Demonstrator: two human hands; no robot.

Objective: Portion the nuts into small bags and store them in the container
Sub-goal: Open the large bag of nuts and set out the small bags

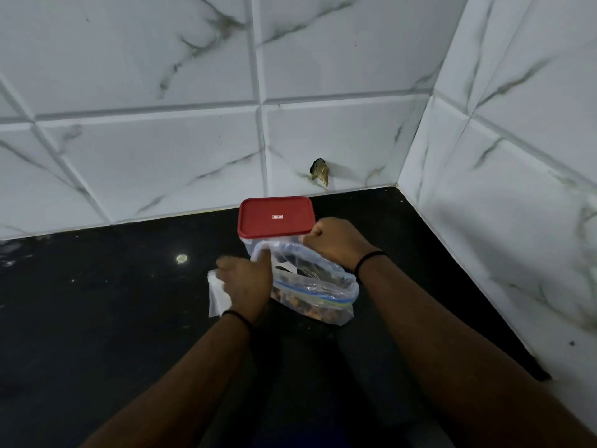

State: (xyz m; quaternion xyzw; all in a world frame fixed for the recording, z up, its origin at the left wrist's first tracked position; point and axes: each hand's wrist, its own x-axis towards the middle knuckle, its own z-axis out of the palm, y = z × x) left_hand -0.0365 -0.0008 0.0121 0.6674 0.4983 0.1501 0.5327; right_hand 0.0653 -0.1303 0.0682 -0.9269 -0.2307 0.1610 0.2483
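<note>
Clear zip bag [318,286] open, brown nuts [310,310] inside.

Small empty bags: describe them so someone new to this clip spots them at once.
Start at the red-lidded container near the tiled wall on the black counter. Just nearer stands the big zip bag of nuts, held by both hands. The small empty bags lie flat, whitish, under the left hand.
</note>
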